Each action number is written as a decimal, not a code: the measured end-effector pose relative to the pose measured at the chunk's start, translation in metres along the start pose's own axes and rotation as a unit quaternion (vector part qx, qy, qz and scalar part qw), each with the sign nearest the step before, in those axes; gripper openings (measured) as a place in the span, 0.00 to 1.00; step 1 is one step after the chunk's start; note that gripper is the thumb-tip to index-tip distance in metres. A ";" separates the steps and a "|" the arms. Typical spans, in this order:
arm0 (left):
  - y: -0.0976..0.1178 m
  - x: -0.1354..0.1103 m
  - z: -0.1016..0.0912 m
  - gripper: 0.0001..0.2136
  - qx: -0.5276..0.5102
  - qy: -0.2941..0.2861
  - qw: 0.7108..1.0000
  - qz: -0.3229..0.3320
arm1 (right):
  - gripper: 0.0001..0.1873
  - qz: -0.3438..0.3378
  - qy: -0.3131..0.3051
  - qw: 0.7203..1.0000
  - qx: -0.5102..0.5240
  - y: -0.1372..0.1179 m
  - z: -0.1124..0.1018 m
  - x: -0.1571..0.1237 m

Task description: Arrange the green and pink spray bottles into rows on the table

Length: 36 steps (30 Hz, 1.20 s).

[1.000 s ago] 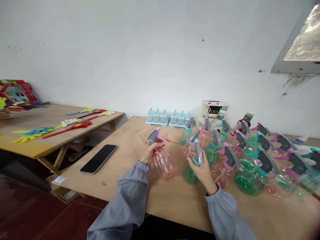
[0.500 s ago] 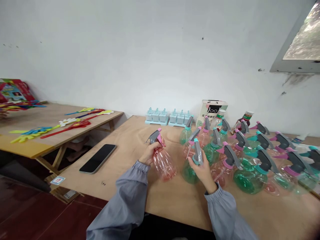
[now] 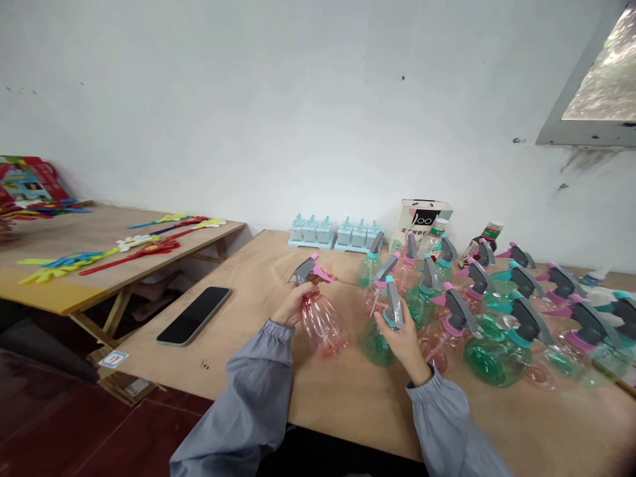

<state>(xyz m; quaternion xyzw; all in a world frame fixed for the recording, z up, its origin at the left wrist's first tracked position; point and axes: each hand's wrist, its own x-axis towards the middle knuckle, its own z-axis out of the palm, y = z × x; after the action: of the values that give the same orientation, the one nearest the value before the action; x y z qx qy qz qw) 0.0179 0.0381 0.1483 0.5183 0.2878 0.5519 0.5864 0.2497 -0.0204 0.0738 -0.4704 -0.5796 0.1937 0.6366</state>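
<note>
My left hand [image 3: 293,303] is closed round the neck of a pink clear spray bottle [image 3: 324,328] with a grey and pink trigger head. That bottle leans, its head tipped to the left. My right hand [image 3: 401,329] grips the grey head of a green spray bottle [image 3: 378,343] with a turquoise nozzle, which appears to rest on the table. Close to its right stands a pink spray bottle [image 3: 440,339], and behind it a green spray bottle [image 3: 420,298]. Several more pink and green ones crowd the right side.
A black phone [image 3: 195,316] lies on the wooden table [image 3: 248,371] at left. Pale blue popsicle moulds [image 3: 311,233], a box [image 3: 420,224] and a dark capped bottle [image 3: 484,240] stand by the wall. A second table [image 3: 99,232] bears colourful hand-shaped toys.
The pink bottle's head has turned in my left hand, and its pink trigger now points more to the right. My right hand and the green bottle have hardly moved.
</note>
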 end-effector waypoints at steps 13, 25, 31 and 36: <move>-0.006 0.012 -0.036 0.14 0.331 0.084 0.924 0.173 | 0.30 0.001 -0.002 1.000 -0.011 0.002 -0.001 -0.001; -0.021 0.009 -0.069 0.22 0.493 0.209 0.825 0.179 | 0.29 -0.038 0.035 0.996 -0.077 0.003 -0.003 -0.016; -0.046 -0.009 -0.088 0.26 0.638 0.193 0.741 0.087 | 0.34 -0.112 0.068 0.979 -0.158 0.034 -0.008 -0.041; -0.043 0.031 -0.115 0.29 0.616 0.242 0.749 0.032 | 0.42 -0.125 0.044 0.974 -0.186 0.045 -0.013 -0.051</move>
<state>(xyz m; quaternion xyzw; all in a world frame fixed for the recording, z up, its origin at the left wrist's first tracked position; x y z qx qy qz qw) -0.0642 0.1069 0.0814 0.6251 0.6812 0.3797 0.0325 0.2625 -0.0439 0.0099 -0.5124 -0.6313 -0.0193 0.5818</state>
